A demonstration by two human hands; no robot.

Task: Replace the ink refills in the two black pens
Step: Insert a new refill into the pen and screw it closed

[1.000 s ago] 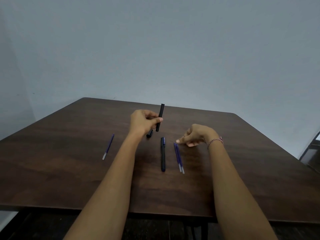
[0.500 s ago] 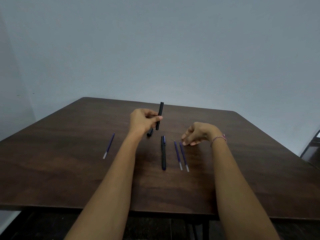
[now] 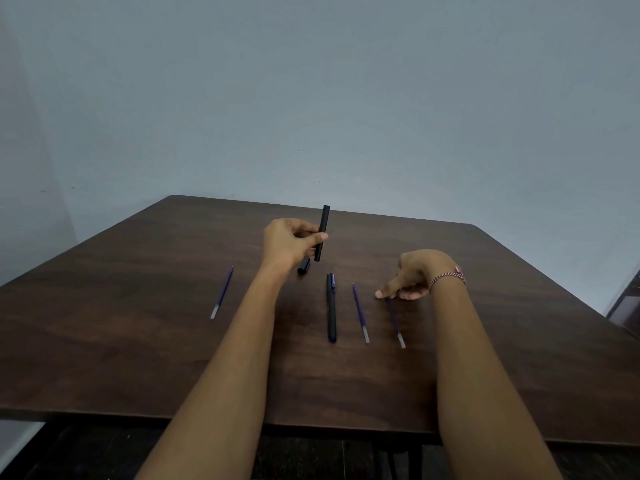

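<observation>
My left hand (image 3: 289,242) holds a black pen barrel (image 3: 322,233) nearly upright above the table. A small black pen piece (image 3: 303,266) lies on the wood just below that hand. A whole black pen (image 3: 331,307) lies lengthwise in the middle. To its right rest two blue refills: one (image 3: 360,313) lies free, and my right hand (image 3: 414,275) pinches the far end of the other (image 3: 394,322), whose tip still touches the table. A third blue refill (image 3: 222,292) lies alone to the left.
The dark wooden table (image 3: 138,341) stands against a pale grey wall. Its near edge runs across the bottom of the view, with dark floor under it. A dark object (image 3: 627,299) shows at the right edge beyond the table.
My right hand has slid one refill to the right, away from the other, so the two now lie apart. My left hand with the barrel has stayed in place.
</observation>
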